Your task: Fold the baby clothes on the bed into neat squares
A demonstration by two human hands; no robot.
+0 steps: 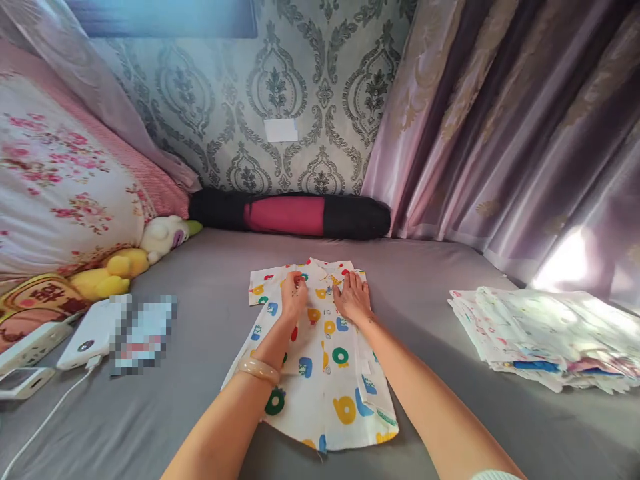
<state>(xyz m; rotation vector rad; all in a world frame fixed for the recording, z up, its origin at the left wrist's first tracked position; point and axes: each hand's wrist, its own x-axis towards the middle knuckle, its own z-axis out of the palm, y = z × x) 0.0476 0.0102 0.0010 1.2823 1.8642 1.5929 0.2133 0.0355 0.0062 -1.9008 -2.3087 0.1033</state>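
Observation:
A small white shirt [327, 373] printed with coloured rings and shapes lies flat on the grey bed sheet [430, 280], collar away from me. My left hand [293, 293] rests on its upper left chest, fingers curled against the cloth. Beside the collar, my right hand [353, 297] lies flat on the upper right part with fingers spread. A pale bangle sits on my left wrist. The shirt's right side looks folded inward.
A stack of folded printed clothes [545, 337] lies at the right. A black and pink bolster [290, 215] lies against the wall. Left: a floral pillow [55, 180], plush toys [135, 257], a white power bank [87, 340] with cable. Curtains [510, 133] hang at the right.

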